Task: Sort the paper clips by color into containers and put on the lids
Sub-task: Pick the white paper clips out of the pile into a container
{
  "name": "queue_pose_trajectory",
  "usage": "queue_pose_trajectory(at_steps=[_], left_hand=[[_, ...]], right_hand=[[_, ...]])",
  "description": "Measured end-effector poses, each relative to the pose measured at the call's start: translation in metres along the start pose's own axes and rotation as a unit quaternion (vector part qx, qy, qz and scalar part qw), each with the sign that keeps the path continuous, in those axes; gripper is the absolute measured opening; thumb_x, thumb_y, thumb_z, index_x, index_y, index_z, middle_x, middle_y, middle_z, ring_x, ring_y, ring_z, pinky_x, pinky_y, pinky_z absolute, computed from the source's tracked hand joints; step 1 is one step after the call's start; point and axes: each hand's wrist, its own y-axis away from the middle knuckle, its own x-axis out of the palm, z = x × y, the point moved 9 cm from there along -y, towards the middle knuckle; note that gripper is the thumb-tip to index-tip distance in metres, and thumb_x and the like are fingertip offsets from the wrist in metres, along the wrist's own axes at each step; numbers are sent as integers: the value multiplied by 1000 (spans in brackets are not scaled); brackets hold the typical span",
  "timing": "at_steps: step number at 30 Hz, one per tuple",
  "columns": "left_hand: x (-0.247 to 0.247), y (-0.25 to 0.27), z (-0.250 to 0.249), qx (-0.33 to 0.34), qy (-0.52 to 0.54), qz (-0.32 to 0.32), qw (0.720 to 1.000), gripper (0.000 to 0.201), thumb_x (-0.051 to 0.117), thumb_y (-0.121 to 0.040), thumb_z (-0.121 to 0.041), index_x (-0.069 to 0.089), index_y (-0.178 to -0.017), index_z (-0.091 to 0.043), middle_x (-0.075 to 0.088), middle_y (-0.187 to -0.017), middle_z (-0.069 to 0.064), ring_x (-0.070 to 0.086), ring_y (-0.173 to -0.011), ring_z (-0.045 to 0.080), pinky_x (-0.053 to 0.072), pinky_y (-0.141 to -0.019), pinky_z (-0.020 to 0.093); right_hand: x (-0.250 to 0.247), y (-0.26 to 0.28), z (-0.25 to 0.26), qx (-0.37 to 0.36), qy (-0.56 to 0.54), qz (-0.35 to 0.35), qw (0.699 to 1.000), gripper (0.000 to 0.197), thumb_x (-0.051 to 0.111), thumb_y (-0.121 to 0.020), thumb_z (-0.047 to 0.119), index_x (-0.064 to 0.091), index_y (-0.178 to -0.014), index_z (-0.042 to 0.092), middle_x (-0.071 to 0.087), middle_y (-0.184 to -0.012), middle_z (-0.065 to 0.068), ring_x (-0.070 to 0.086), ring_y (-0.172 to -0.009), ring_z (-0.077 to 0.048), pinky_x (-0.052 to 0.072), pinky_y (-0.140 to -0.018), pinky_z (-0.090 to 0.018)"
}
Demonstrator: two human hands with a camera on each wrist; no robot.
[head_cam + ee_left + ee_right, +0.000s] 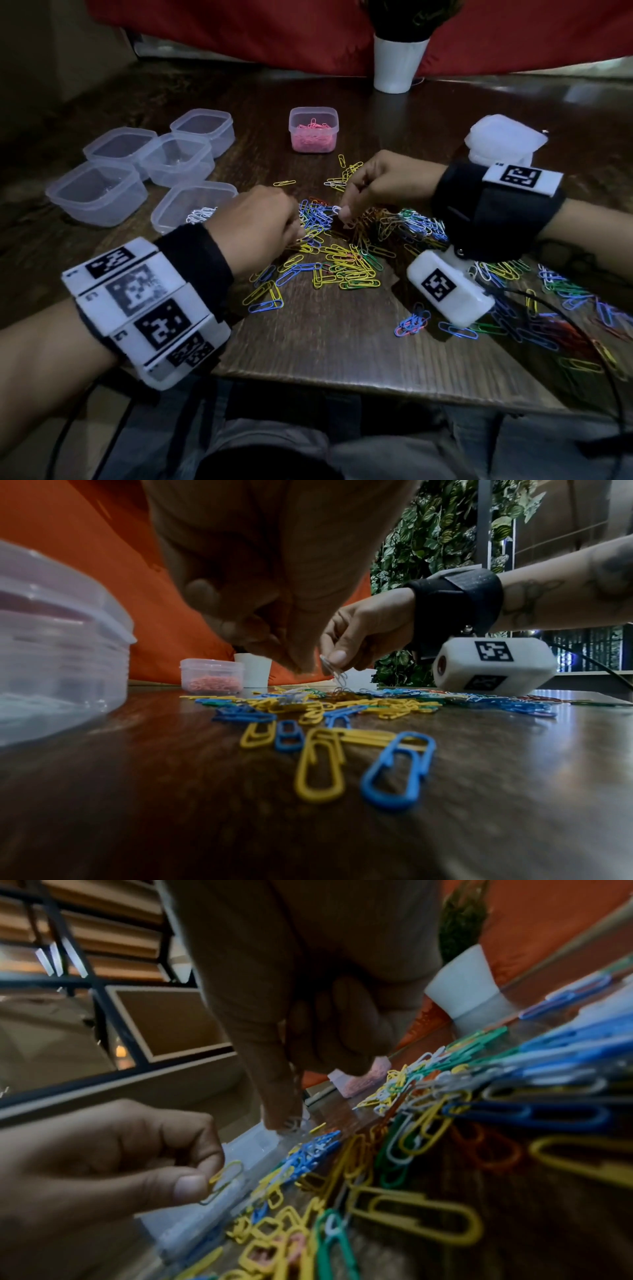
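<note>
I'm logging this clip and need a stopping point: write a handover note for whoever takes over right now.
Right hand pinches white clips above the pile.
Left hand pinches a yellow clip.
Done: pink clips fill the pink container; a few white ones lie in the near container.
Left: the mixed pile of blue, yellow, green and other clips on the table; four empty containers; lids stacked at right, none fitted.
</note>
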Motion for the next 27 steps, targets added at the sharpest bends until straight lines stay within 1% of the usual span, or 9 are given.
queue_pose_trajectory(at_steps=[2, 5, 9, 14, 19, 22, 24, 26, 27], left_hand=[[-1, 0, -1, 3, 6, -6, 1000, 25, 49, -94, -28, 63, -90, -7, 57, -88, 3, 57, -93, 28, 45, -79, 38], [0, -2, 0, 2, 7, -1, 1000, 29, 44, -96, -29, 60, -91, -4, 59, -93, 8, 56, -95, 30, 43, -79, 37], [2, -3, -2, -3, -2, 21, 1000, 29, 38, -98, -29, 55, -93, -6, 58, -98, 12, 54, -98, 31, 39, -79, 36], [-10, -3, -3, 22, 70, -12, 997, 22, 40, -97, -25, 50, -83, -12, 50, -84, 4, 52, -91, 28, 39, -78, 35], [-12, 0, -12, 61, 88, -34, 994, 13, 42, -96, -23, 51, -87, -19, 50, -88, -1, 53, -92, 25, 41, -83, 38], [-13, 0, -11, 60, 96, -37, 993, 10, 42, -95, -22, 45, -86, -23, 49, -89, -2, 53, -94, 24, 40, -84, 36], [-15, 1, -12, 54, 97, -42, 993, 10, 41, -95, -23, 45, -86, -23, 48, -90, -2, 52, -94, 22, 37, -83, 33], [-17, 3, -12, 32, 70, -41, 996, 12, 42, -94, -25, 48, -84, -22, 48, -88, -3, 52, -93, 23, 35, -77, 31], [-17, 5, -10, 11, 34, -37, 999, 14, 44, -93, -27, 50, -81, -21, 48, -86, -3, 53, -93, 24, 34, -73, 30]], right_hand=[[-2, 3, -4, 16, -55, 1, 998, 10, 66, -81, 5, 68, -73, 10, 58, -48, 9, 32, -37, -1, 22, -35, -13], [3, 6, -14, 68, -130, 15, 989, 21, 53, -88, 4, 59, -70, 13, 46, -43, 10, 31, -36, -1, 22, -37, -13], [13, 8, -26, 142, -252, 5, 957, 24, 40, -91, 10, 45, -68, 12, 42, -56, 1, 35, -42, -6, 24, -45, -17], [31, 16, -8, 94, -389, 68, 914, 26, 29, -96, 1, 45, -79, 11, 40, -63, -1, 36, -43, -3, 30, -38, -11], [35, 26, -8, 97, -445, 8, 890, 26, 26, -97, -2, 50, -93, 8, 50, -60, -2, 46, -42, -2, 35, -35, -10], [37, 34, -11, 118, -525, -15, 843, 25, 31, -98, 4, 54, -89, 6, 57, -54, -2, 53, -41, -3, 43, -37, -11], [43, 38, -12, 132, -562, -8, 816, 27, 33, -100, 20, 52, -84, 9, 55, -54, -1, 52, -40, -5, 43, -36, -12], [47, 40, -16, 141, -556, -13, 819, 34, 32, -100, 31, 44, -72, 14, 45, -49, 3, 41, -36, -3, 32, -32, -10], [46, 40, -18, 139, -533, -21, 835, 36, 30, -101, 29, 39, -69, 16, 39, -47, 5, 34, -34, -2, 25, -31, -9]])
